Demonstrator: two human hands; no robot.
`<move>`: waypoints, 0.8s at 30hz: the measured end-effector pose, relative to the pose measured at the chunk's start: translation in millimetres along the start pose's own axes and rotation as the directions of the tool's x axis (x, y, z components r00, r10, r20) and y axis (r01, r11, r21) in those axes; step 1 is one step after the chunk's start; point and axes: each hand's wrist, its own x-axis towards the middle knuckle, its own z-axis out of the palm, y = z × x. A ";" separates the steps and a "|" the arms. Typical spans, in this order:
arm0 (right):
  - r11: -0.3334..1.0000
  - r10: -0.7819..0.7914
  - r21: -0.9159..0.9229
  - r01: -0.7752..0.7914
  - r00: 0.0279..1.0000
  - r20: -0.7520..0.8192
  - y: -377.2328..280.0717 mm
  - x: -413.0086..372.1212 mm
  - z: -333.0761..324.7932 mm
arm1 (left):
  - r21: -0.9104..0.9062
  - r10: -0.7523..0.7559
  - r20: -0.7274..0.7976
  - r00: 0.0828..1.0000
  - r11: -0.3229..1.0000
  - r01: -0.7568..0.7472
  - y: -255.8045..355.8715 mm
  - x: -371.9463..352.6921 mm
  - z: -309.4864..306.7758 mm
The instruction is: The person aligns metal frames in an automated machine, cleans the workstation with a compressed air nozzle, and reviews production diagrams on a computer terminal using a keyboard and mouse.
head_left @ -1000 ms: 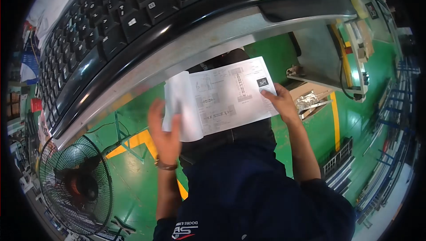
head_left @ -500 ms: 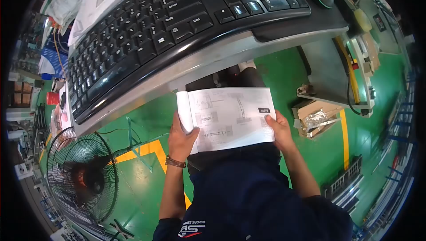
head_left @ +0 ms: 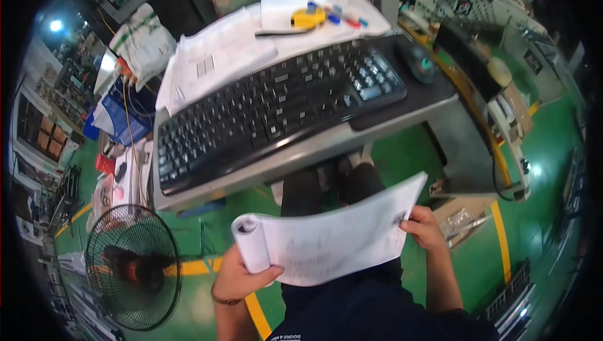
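At the lower centre of the frame, a white printed paper booklet with a rolled left edge (head_left: 333, 250) is gripped between the thumb and fingers of the left hand (head_left: 245, 275) at its roll and pinched at its opposite edge by the right hand (head_left: 424, 228), below a black plastic keyboard (head_left: 276, 105).

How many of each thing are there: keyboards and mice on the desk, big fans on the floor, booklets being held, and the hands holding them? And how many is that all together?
Keyboard: 1
Mouse: 1
Fan: 1
Booklet: 1
Hands: 2, the left hand and the right hand
Total: 6
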 end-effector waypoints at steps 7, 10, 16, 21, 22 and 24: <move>0.805 -0.444 -0.462 0.371 0.894 -0.054 -171.5 38.0 52.4 | 0.142 0.389 -0.323 0.863 0.921 -0.362 132.0 78.1 -40.9; 0.658 -0.519 -0.607 0.445 0.853 0.063 -238.6 82.5 90.7 | 0.090 0.510 -0.338 0.791 0.854 -0.512 175.0 140.8 -68.4; 0.065 -0.551 -0.870 0.489 0.744 0.378 -293.4 250.3 136.1 | 0.079 0.416 -0.274 0.867 0.908 -0.410 167.7 250.1 -161.2; -0.182 -0.244 -0.926 0.331 0.897 0.369 -288.3 354.3 142.6 | 0.261 0.289 -0.353 0.890 0.944 -0.203 135.3 300.0 -209.3; -0.215 -0.242 -0.927 0.308 0.903 0.356 -288.8 360.1 149.4 | 0.295 0.269 -0.367 0.890 0.941 -0.163 133.4 303.1 -212.8; -0.279 -0.238 -0.926 0.255 0.916 0.324 -285.1 367.9 158.4 | 0.310 0.271 -0.413 0.870 0.940 -0.145 127.8 310.5 -218.2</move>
